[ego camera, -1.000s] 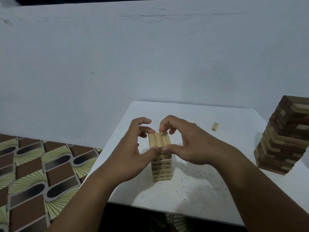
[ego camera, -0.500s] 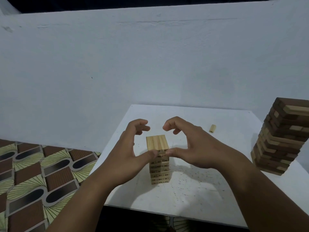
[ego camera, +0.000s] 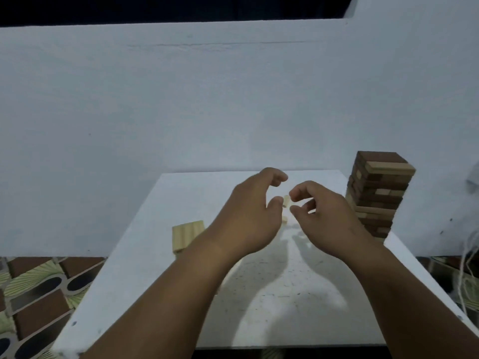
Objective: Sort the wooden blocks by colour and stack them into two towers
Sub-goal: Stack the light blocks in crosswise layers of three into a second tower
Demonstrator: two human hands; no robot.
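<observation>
A short tower of light wooden blocks (ego camera: pixel 187 235) stands on the white table (ego camera: pixel 145 286) at the left, its right side hidden behind my left forearm. A tall tower of mixed dark and light blocks (ego camera: pixel 377 195) stands at the table's right edge. A small loose light block (ego camera: pixel 286 200) shows in the gap between my hands, towards the far side of the table. My left hand (ego camera: pixel 248 216) hovers with fingers loosely curved, thumb tip beside that block. My right hand (ego camera: pixel 321 218) hovers just right of it, fingers curved, holding nothing that I can see.
A pale wall rises right behind the table. Patterned floor tiles (ego camera: pixel 39 294) lie to the left below the table edge. Thin cords (ego camera: pixel 470 257) hang at the far right. A second pale bit (ego camera: pixel 284 219) shows under the hands.
Both hands have let go of the light tower and moved right and farther away, to the loose light block. The view has swung right, so the light tower now sits at the left.
</observation>
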